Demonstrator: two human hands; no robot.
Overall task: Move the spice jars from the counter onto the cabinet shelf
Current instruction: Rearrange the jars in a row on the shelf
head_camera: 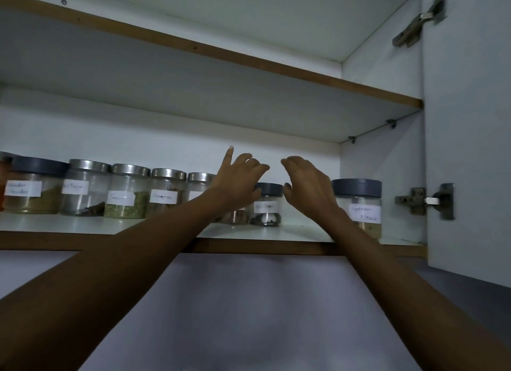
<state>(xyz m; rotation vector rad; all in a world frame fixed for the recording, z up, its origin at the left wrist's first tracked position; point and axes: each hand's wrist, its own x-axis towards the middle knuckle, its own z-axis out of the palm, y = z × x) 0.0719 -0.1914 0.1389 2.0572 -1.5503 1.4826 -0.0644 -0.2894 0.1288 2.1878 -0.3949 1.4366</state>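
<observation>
A row of labelled spice jars stands on the lower cabinet shelf (290, 232). From the left: a grey-lidded jar of yellowish powder (33, 186), then steel-lidded jars (125, 191). A small grey-lidded jar (266, 204) stands mid-shelf, and a larger grey-lidded "Garam Masala" jar (359, 204) at the right. My left hand (237, 180) is raised in front of a jar that it mostly hides, fingers spread, just left of the small jar. My right hand (307, 185) hovers just right of that jar, fingers apart, holding nothing.
The upper shelf (249, 55) runs above. The open cabinet door (470, 149) with two metal hinges stands at the right. Below the shelf is a plain grey wall (249, 301). Free shelf room lies between the small jar and the "Garam Masala" jar.
</observation>
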